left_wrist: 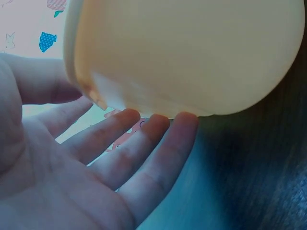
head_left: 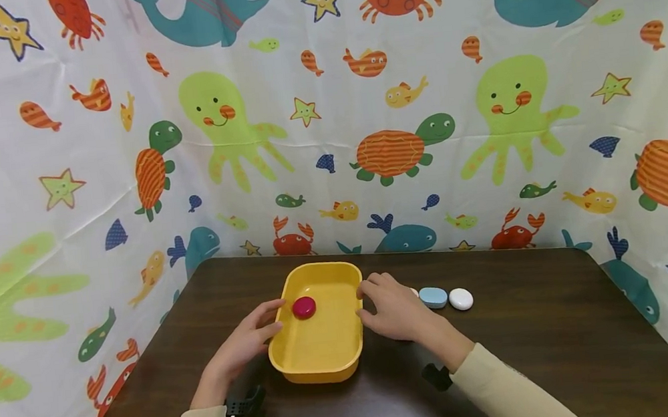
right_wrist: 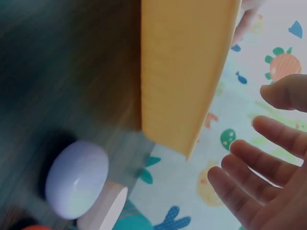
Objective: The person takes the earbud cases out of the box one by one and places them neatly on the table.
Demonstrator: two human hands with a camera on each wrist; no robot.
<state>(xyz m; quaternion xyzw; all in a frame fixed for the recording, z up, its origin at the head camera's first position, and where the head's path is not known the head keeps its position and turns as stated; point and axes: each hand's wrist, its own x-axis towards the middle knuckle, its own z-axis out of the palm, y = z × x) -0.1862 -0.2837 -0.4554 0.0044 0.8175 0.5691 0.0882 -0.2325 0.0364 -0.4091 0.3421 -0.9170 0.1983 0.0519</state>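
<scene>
A yellow plastic tray (head_left: pixel 317 351) with rounded corners lies between both hands, holding a round crimson piece (head_left: pixel 304 307) near its left wall. My left hand (head_left: pixel 252 334) is at the tray's left side. In the left wrist view its nearly straight fingertips (left_wrist: pixel 184 120) touch the tray's pale outer surface (left_wrist: pixel 192 52). At the right rim is my right hand (head_left: pixel 394 307), its fingers loosely bent. The right wrist view shows those fingers (right_wrist: pixel 249 187) spread, apart from the tray wall (right_wrist: pixel 177 72), and holding nothing.
Right of the right hand lie a light blue oval piece (head_left: pixel 433 297) and a white round piece (head_left: pixel 461 299); another pale piece is mostly hidden by that hand. The dark wooden table (head_left: pixel 563 334) meets a sea-animal patterned cloth (head_left: pixel 333 202) at the back and sides.
</scene>
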